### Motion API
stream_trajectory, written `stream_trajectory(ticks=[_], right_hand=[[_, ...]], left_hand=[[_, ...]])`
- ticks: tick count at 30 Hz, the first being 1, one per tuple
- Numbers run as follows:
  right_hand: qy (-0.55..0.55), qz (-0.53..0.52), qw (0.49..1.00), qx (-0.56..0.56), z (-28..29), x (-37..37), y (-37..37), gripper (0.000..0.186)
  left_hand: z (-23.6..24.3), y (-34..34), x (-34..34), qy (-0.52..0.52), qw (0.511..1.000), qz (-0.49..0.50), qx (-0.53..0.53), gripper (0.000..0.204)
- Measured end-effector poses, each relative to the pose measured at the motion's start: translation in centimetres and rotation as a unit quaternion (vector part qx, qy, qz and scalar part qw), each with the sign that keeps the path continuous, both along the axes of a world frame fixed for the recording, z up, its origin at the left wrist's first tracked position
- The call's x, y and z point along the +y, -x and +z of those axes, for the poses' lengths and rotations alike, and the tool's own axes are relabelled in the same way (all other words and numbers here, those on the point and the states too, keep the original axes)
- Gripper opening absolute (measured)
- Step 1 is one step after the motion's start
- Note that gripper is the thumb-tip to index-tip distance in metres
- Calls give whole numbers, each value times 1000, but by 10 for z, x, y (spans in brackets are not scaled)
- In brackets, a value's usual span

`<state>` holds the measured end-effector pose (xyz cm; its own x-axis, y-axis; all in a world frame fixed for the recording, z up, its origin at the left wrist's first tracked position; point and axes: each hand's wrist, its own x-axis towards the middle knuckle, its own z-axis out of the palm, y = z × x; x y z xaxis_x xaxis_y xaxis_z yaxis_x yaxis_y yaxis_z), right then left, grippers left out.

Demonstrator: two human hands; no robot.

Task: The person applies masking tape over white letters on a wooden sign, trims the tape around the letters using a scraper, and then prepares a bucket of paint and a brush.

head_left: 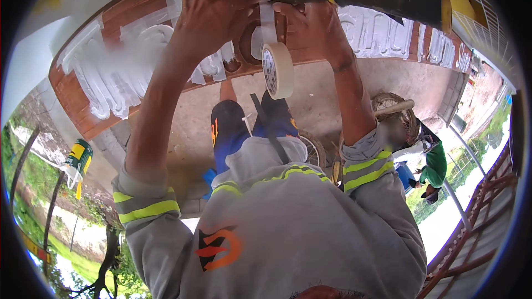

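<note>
A long reddish-brown wooden board (77, 97) crosses the top, with carved shapes under whitish strips. My left hand (213, 8) bends over it, its fingers closed at the upper end of a masking tape strip (268, 25). That strip runs down to a cream masking tape roll (284, 72), which hangs below the board's near edge. In my right hand (315, 27) is a knife (388, 3) with a thick dark handle and a yellowish band. Its dark blade points left and meets the strip near my left fingers. The fingertips of both hands are partly hidden.
A green and yellow container (79, 158) hangs at the left. Behind my right arm stands a wheel (396, 113), with another person in a green top (435, 163) farther right. White wire mesh (476, 16) rises at the upper right. Concrete floor (327, 86) lies below the board.
</note>
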<state>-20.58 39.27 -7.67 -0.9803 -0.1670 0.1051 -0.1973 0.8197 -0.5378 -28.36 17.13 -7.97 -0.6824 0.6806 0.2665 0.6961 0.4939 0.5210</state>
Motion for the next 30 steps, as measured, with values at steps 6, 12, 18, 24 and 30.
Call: stream_trajectory(ticks=[6,12,18,24,30], right_hand=[[-12,30,999,-42,12,1,21,15],[50,-59,992,-100,20,-12,17,20],[31,-70,991,-110,23,-17,13,20],[35,-37,998,-45,21,-17,13,19],[22,-41,996,-73,24,-28,5,15]], left_hand=[[-14,-7,17,-113,991,39,-60,21],[-17,-9,19,-48,998,37,-14,21],[-18,-9,18,-63,997,43,-23,23],[-19,-6,17,-67,996,35,-38,24],[-17,-6,16,-56,998,38,-8,20]])
